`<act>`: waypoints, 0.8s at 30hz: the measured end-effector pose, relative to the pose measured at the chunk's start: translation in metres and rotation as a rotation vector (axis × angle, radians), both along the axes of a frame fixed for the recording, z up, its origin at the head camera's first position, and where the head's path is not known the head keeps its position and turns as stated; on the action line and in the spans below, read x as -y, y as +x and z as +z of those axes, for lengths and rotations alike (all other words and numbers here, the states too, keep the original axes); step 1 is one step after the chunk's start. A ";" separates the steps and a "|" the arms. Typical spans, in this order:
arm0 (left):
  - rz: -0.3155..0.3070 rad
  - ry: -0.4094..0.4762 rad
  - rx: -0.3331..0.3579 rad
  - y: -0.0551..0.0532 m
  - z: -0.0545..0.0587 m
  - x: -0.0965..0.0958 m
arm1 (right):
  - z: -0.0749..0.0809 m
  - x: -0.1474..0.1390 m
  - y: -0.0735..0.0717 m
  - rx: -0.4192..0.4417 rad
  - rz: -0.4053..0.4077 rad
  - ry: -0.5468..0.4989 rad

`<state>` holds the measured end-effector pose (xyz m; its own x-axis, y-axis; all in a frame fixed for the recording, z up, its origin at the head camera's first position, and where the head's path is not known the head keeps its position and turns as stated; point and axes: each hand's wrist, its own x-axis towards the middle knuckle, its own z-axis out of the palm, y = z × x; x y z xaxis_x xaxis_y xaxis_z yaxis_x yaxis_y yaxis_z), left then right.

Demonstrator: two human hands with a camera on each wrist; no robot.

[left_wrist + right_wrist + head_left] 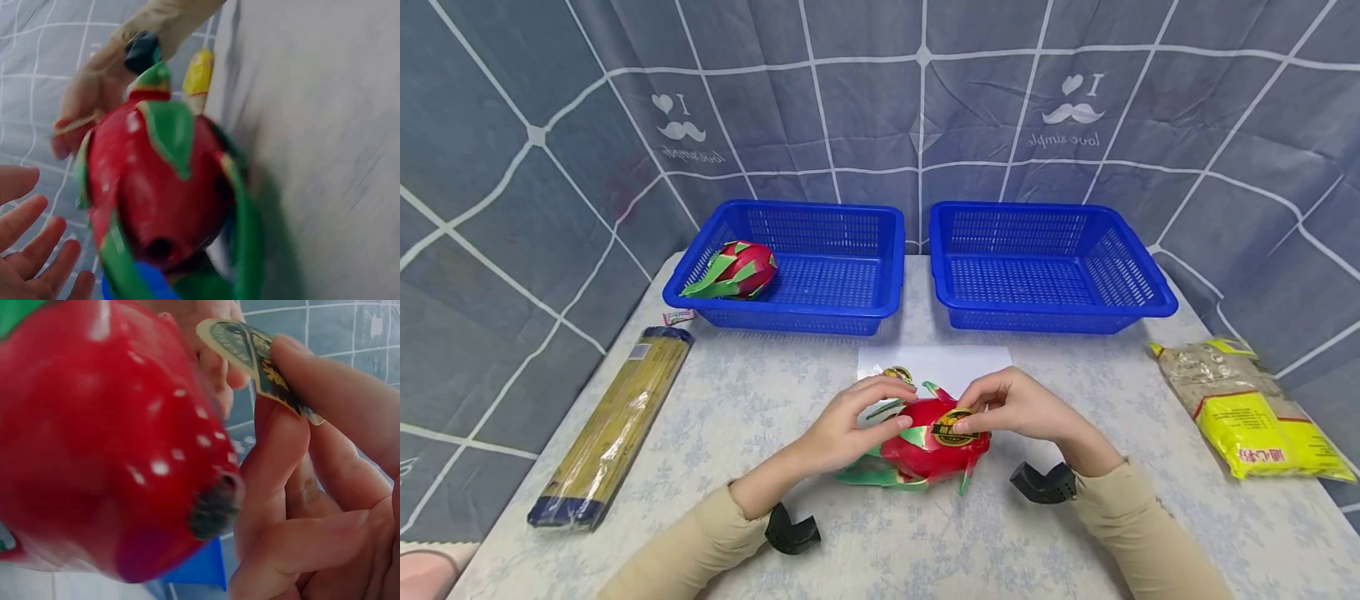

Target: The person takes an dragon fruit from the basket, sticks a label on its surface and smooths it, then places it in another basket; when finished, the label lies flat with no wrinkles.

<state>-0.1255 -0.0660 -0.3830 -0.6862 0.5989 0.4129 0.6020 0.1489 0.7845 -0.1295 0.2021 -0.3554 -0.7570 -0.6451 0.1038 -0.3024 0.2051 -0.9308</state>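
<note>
While our right grip (1018, 404) pinches a gold-and-black label (955, 427) at the right end of the dragon fruit (917, 460), our left grip (853, 429) lies loosely extended by its left side. We see that fruit on the desk (722, 417), a white sheet (951, 362) and two blue baskets (797, 318) beyond it, with room between it and the long packet (617, 425) leftward and the yellow bag (1255, 425) rightward.

Red-green dragon fruit (925, 460), black-gold sticker (953, 427), white-gridded grey backdrop (868, 117)
</note>
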 end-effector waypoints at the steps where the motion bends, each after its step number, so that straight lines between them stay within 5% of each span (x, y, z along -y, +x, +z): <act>1: -0.002 -0.005 -0.002 0.001 -0.002 -0.002 | -0.001 0.001 0.000 0.002 0.010 -0.004; 10: 0.018 -0.044 0.022 0.010 -0.011 -0.014 | -0.003 0.005 0.002 -0.003 0.045 0.039; 16: -0.001 -0.005 -0.002 0.011 -0.013 -0.015 | -0.002 0.013 0.008 -0.047 -0.052 0.113; 24: 0.085 -0.021 -0.074 0.014 -0.021 -0.024 | 0.004 0.022 0.020 -0.107 -0.202 0.292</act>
